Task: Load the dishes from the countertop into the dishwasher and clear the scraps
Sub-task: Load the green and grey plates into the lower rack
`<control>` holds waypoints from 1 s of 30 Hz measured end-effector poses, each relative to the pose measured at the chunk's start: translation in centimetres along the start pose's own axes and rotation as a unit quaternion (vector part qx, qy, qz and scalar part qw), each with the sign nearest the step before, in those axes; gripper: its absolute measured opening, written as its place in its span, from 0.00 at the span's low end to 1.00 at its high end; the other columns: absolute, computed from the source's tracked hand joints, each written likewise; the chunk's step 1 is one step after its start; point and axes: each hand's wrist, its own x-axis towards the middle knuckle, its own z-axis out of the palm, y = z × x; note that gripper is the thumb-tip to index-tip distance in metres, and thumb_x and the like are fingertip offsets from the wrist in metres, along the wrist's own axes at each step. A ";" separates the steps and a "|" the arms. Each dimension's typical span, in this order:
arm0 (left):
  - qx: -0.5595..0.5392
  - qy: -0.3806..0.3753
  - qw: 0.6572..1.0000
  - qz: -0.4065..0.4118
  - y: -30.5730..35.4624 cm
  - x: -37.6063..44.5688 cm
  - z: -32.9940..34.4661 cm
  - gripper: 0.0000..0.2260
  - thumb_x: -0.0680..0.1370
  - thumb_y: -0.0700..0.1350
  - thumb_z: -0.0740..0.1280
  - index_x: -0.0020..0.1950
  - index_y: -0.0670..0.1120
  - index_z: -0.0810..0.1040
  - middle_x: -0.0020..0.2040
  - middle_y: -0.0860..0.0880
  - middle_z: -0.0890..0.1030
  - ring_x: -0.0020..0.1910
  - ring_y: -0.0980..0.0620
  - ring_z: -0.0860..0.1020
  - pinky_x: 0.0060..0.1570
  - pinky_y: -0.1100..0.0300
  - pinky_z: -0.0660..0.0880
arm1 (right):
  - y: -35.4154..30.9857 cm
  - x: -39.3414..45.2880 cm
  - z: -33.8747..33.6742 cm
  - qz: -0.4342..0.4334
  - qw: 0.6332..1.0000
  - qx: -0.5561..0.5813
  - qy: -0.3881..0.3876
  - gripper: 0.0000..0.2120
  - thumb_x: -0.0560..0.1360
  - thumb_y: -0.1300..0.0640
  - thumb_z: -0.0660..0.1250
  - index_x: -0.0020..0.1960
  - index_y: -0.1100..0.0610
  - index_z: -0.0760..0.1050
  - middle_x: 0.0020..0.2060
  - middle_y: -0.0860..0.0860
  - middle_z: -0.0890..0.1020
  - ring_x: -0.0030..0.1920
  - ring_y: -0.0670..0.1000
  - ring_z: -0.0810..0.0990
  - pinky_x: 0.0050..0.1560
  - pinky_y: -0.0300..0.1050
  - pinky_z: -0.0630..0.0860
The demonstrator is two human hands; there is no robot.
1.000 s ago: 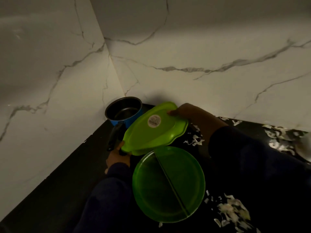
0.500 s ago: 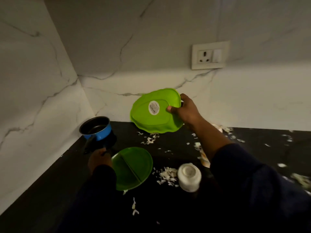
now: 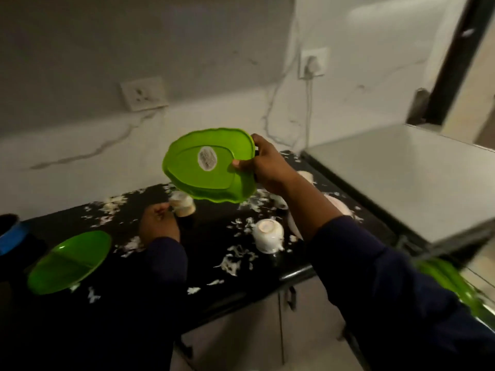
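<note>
**Marble walls, black counter: green plate held aloft over the scraps**

Dim marble walls back a black counter [image 3: 203, 245] strewn with pale scraps [image 3: 235, 261]. Your right arm, in a dark sleeve, reaches up from the lower right, and your right hand [image 3: 265, 167] holds a leaf-shaped green plate [image 3: 209, 167] in the air above the counter's back edge. The plate is tilted, its underside and white sticker facing you. Your thumb presses on the underside near the right rim while the other fingers curl behind it, pinching the rim.

Your left arm stretches forward over the counter's middle, and your left hand [image 3: 159, 223] hovers low beside a small overturned cup [image 3: 183, 204]; the fingers look curled, though blur hides whether they touch it.

A round divided green plate [image 3: 69, 262] lies near the counter's left front edge, next to a blue pot [image 3: 10, 234] at the left end. A white cup [image 3: 267, 235] sits upside down towards the right front edge. More green plates [image 3: 452, 285] show blurred below the counter at the right.
</note>
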 end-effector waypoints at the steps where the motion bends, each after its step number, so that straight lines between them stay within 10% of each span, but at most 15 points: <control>1: 0.000 -0.007 1.000 0.002 0.3 -1.2 0.8 0.11 0.75 0.36 0.60 0.54 0.39 0.78 0.56 0.38 0.79 0.56 0.40 0.76 0.57 0.54 0.69 | -0.3 -1.1 -1.6 0.001 1.000 0.012 0.009 0.16 0.70 0.72 0.68 0.43 0.53 0.69 0.42 0.60 0.77 0.46 0.60 0.77 0.50 0.65 0.75; 6: 0.003 -0.085 0.992 0.089 3.1 -8.6 5.8 0.12 0.75 0.35 0.60 0.57 0.39 0.77 0.55 0.36 0.79 0.56 0.39 0.75 0.57 0.53 0.69 | -1.3 -7.5 -9.8 0.004 0.994 0.059 0.089 0.16 0.71 0.74 0.66 0.43 0.54 0.69 0.41 0.58 0.77 0.40 0.56 0.77 0.35 0.47 0.79; 11: -0.034 -0.168 0.974 0.150 5.1 -12.5 11.8 0.14 0.70 0.36 0.58 0.52 0.44 0.75 0.46 0.41 0.77 0.49 0.41 0.77 0.61 0.47 0.71 | -1.7 -12.2 -16.5 -0.004 0.986 0.067 0.154 0.16 0.71 0.73 0.67 0.44 0.54 0.69 0.45 0.62 0.76 0.47 0.60 0.77 0.49 0.59 0.77; 18: -0.061 -0.238 0.947 0.205 10.0 -23.1 19.2 0.14 0.71 0.37 0.58 0.54 0.40 0.76 0.55 0.37 0.78 0.47 0.53 0.78 0.58 0.53 0.69 | -4.2 -19.8 -28.5 -0.031 0.959 0.024 0.280 0.14 0.71 0.71 0.67 0.42 0.54 0.68 0.38 0.57 0.78 0.37 0.56 0.78 0.41 0.51 0.78; 25: -0.084 -0.360 0.898 0.238 14.2 -35.2 28.3 0.14 0.70 0.34 0.60 0.54 0.37 0.76 0.54 0.35 0.78 0.50 0.38 0.77 0.52 0.53 0.71 | -6.8 -27.3 -42.1 -0.072 0.888 0.000 0.454 0.19 0.70 0.68 0.71 0.59 0.62 0.73 0.45 0.56 0.79 0.38 0.54 0.80 0.43 0.48 0.81; 30: -0.133 -0.469 0.843 0.228 17.2 -45.0 34.5 0.13 0.76 0.49 0.61 0.55 0.43 0.77 0.52 0.43 0.80 0.52 0.47 0.76 0.55 0.59 0.71 | -7.4 -30.8 -51.2 -0.020 0.876 -0.103 0.471 0.14 0.67 0.63 0.75 0.46 0.53 0.72 0.51 0.59 0.78 0.43 0.56 0.81 0.39 0.45 0.80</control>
